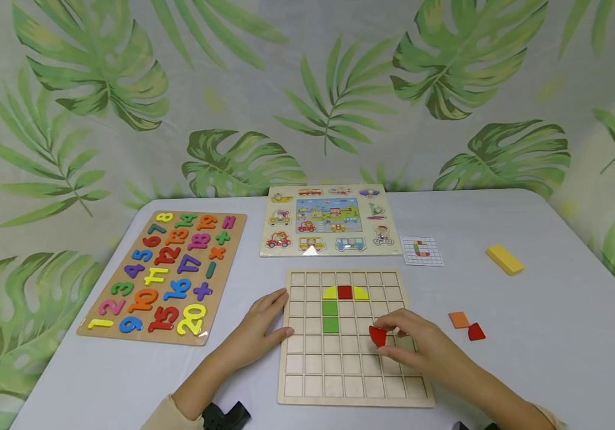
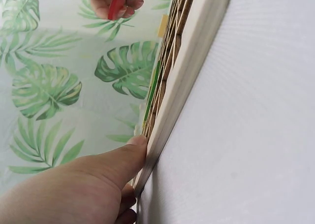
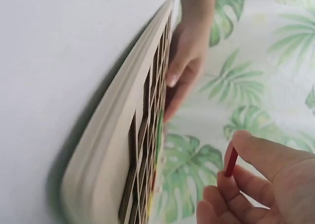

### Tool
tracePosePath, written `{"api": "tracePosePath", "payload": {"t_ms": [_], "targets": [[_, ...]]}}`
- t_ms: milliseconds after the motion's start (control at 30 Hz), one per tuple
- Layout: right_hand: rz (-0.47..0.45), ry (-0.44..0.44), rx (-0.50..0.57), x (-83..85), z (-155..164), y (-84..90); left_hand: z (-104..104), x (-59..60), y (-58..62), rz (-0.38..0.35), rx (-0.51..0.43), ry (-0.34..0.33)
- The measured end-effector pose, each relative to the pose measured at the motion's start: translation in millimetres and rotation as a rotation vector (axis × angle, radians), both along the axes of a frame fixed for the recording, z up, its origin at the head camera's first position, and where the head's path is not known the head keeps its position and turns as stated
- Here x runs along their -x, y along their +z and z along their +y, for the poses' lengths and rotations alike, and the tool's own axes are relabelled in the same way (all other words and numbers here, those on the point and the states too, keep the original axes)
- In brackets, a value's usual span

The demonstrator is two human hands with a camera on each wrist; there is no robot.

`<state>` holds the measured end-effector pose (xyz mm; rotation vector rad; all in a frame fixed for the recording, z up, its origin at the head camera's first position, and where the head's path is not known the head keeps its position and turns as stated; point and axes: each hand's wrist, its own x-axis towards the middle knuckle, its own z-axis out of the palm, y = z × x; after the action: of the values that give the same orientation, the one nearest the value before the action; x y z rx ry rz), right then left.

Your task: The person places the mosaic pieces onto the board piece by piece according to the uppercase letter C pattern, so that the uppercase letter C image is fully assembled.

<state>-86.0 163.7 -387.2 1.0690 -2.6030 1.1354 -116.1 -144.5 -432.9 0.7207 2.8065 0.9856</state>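
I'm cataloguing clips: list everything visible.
Grid: 1, beige, centre
Squares: 2, green, on grid
Square: 1, red, on grid
Quarter-circles: 2, yellow, on grid
Wedge: 1, red, held
Loose wedge: 1, red, right
Tile: 1, orange, right
Block: 1, yellow, right
Card: 1, white, rear
Vehicle puzzle: 1, multicoloured, rear
Number board: 1, multicoloured, left
Tabletop: 1, white, beneath
Backdrop: 1, green, rear
Wrist devices: 2, black, bottom
Sleeves: 2, beige, bottom
Left grip: 1, at grid edge
Right grip: 1, holding wedge

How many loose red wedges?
2: one red wedge pinched in the right hand, another red wedge on the table, beside the orange square.
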Motion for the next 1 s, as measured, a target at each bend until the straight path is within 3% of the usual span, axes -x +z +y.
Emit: {"api": "tracePosePath", "payload": {"t_ms": [433, 667, 1000], "targets": [[-0.166, 0.045, -0.094, 10.5, -44, -18.5, 1, 1.3, 0.8, 0.009, 0.01, 0.014], [-0.13, 0.056, -0.123, 17.8, -51, -31.8, 1, 0.9, 0.4, 0.016, 0.01, 0.015], [-0.086, 0.049, -0.141, 19.1, -56, -34.9, 0, 0.0, 1.1, -0.014, -0.004, 0.013]]}}
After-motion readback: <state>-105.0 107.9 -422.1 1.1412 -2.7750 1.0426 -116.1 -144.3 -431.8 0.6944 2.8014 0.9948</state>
